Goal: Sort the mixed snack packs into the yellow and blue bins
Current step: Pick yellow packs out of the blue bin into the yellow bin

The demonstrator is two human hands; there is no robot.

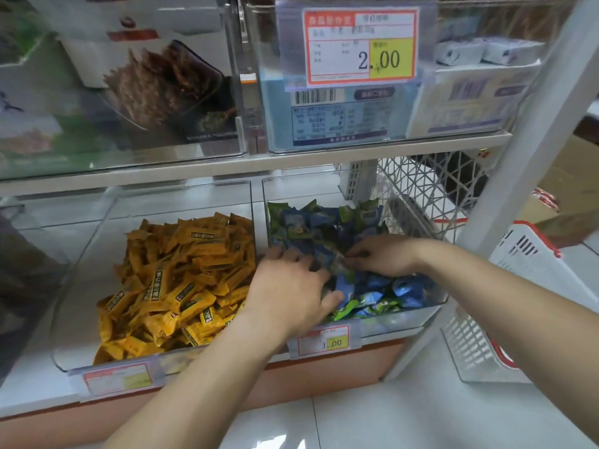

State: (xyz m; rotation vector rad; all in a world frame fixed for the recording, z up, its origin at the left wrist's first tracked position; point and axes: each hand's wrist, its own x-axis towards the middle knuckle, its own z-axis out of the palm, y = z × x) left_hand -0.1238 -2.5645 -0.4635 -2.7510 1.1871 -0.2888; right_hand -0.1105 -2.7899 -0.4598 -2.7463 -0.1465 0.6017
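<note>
A shop shelf [227,163] carries two clear bins. The left bin [87,260] holds yellow packs [181,270]; the right bin [418,314] holds blue and green packs [324,222]. Both hands reach into the right bin, the left hand [291,286] spread over packs and the right hand [379,254] with fingers curled among them.

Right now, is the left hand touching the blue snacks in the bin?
Touching. The head view shows the left hand lying on the blue snack packs, its fingers and thumb pressed into the pile with no gap.
</note>
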